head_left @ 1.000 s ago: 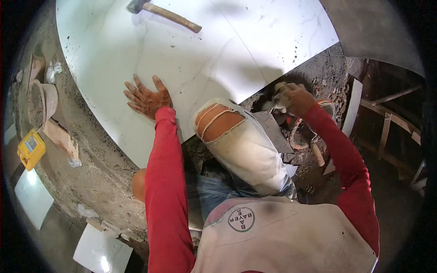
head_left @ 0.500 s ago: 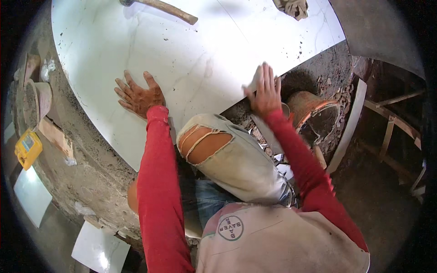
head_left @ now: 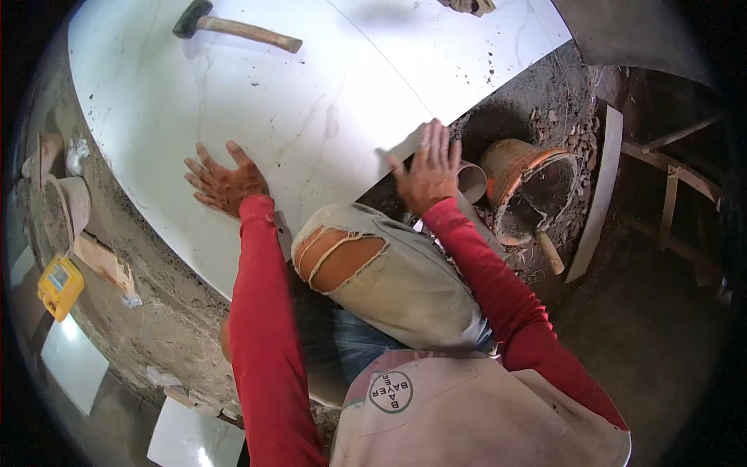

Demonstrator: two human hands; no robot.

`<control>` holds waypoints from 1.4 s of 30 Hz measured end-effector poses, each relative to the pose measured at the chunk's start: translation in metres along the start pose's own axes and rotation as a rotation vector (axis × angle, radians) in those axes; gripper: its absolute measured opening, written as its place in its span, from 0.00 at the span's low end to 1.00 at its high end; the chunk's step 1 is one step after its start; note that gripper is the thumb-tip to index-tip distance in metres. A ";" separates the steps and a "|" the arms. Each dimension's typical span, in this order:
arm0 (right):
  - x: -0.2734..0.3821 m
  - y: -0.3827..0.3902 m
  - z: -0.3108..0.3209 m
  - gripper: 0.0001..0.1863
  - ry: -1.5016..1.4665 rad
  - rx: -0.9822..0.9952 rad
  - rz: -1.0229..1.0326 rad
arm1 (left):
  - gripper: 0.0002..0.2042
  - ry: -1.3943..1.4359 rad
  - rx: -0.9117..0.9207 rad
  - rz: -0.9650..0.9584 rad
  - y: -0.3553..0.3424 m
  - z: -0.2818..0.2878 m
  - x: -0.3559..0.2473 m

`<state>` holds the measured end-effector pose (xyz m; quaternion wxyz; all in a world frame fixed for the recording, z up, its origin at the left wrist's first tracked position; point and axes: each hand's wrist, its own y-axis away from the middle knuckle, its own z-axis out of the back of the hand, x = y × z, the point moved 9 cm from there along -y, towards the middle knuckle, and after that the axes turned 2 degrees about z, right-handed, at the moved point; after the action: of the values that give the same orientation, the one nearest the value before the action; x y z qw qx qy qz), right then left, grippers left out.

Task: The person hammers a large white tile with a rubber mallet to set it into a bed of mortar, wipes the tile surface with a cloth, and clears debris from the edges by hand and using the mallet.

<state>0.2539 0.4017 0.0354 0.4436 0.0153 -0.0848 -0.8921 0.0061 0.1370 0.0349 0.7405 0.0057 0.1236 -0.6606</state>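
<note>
A large white, grey-veined tile (head_left: 311,93) lies under both my hands. My left hand (head_left: 227,180) rests flat on it, fingers spread, holding nothing. At the tile's right edge, my right hand (head_left: 429,167) has its fingers stretched forward over the border, also holding nothing. A hammer (head_left: 247,30) with a dark head and wooden handle lies farther forward on the white surface. Close to the right hand are a round pipe end (head_left: 471,184) and a mortar-stained orange bucket (head_left: 510,183). A tool's wooden handle (head_left: 549,253) sticks out by the bucket's mouth.
A thin seam (head_left: 381,54) runs across the white tiling. A crumpled cloth (head_left: 471,6) lies at the far edge. To the left are a yellow device (head_left: 61,288) with a small screen and loose tile pieces (head_left: 74,366). A pale strip (head_left: 597,194) stands beyond the bucket.
The view has shifted, bringing the whole hammer and more of the bucket and its wooden-handled tool into sight. Both hands stay stretched out at the tile.
</note>
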 end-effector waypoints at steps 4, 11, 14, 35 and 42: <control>0.068 0.013 -0.006 0.47 -0.241 0.047 0.353 | 0.34 -0.006 -0.014 -0.011 0.000 -0.001 0.002; -0.037 -0.009 0.011 0.47 -0.053 -0.132 -0.077 | 0.34 -0.022 0.016 -0.059 0.005 -0.001 -0.004; -0.013 0.004 0.005 0.45 -0.027 -0.137 0.158 | 0.33 -0.097 0.001 -0.117 0.007 -0.016 0.012; 0.265 -0.270 0.014 0.25 -0.023 -0.323 0.225 | 0.37 -0.003 -0.038 -0.052 -0.118 0.002 0.074; 0.323 -0.273 0.038 0.24 -0.122 -0.518 0.082 | 0.38 0.055 -0.031 -0.047 -0.233 -0.019 0.069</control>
<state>-0.1616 0.3121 0.0437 0.4627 -0.1558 0.1193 -0.8645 -0.2192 0.0431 0.0398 0.7212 0.0095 0.1542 -0.6753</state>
